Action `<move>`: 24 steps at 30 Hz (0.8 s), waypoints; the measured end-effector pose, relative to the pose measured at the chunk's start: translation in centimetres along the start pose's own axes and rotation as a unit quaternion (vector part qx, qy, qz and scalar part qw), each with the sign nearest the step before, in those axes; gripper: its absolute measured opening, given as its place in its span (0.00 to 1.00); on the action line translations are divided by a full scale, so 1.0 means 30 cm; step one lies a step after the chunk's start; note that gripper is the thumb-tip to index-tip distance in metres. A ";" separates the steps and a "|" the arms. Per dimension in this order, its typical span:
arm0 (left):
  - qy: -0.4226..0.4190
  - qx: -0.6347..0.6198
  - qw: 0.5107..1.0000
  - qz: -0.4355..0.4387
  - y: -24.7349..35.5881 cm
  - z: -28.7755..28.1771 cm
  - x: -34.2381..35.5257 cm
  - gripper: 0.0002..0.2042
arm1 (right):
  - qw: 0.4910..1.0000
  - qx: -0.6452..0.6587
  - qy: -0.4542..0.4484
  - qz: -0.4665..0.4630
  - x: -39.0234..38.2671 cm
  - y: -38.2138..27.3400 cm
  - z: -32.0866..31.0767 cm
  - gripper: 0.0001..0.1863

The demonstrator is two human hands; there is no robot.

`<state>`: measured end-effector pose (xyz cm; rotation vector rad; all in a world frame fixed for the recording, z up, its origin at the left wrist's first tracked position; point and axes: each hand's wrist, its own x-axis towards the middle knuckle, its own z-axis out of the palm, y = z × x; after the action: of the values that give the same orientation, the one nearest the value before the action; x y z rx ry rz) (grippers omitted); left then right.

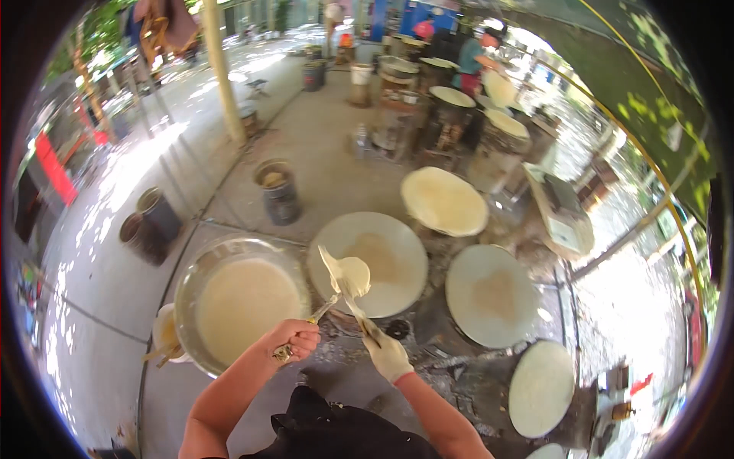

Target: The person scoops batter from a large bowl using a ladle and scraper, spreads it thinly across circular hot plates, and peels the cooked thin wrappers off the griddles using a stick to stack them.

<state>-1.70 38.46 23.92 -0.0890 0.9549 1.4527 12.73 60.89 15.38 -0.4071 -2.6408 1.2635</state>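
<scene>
My bare left hand [294, 340] is closed on the metal handle of a ladle [353, 273], whose round head is pale with batter. My right hand [386, 353], in a pale glove, grips the handle of a flat spreader [330, 260]; the two tools cross over the near edge of a round griddle [390, 279] with a brownish centre. Left of it stands a wide metal basin [245, 306] of creamy batter, with a white container [164, 333] partly hidden beside it. Another round griddle [489, 294] lies to the right.
Beyond are an oval griddle with a pale sheet [443, 200], buckets [279, 195], a yellowish post [225, 92] and more round stoves [451, 98]. A co-worker [470, 65] stands at those stoves. Another pale disc [541, 389] is at lower right.
</scene>
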 end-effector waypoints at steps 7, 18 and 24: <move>-0.059 -0.013 0.992 -0.107 -0.158 0.498 0.414 0.15 | 0.968 0.010 -0.043 0.249 -0.703 0.514 -0.526 0.23; -0.224 0.355 0.907 0.031 -0.190 1.078 1.104 0.04 | 0.708 0.455 0.414 0.347 -0.487 0.781 -0.747 0.22; -0.173 0.467 0.865 0.055 -0.350 1.016 1.588 0.08 | 0.613 0.431 0.591 0.298 -0.373 0.989 -0.689 0.24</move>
<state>14.35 92.03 10.35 0.9237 1.2710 0.9186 34.03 90.19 4.44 -1.3474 -0.6384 1.4205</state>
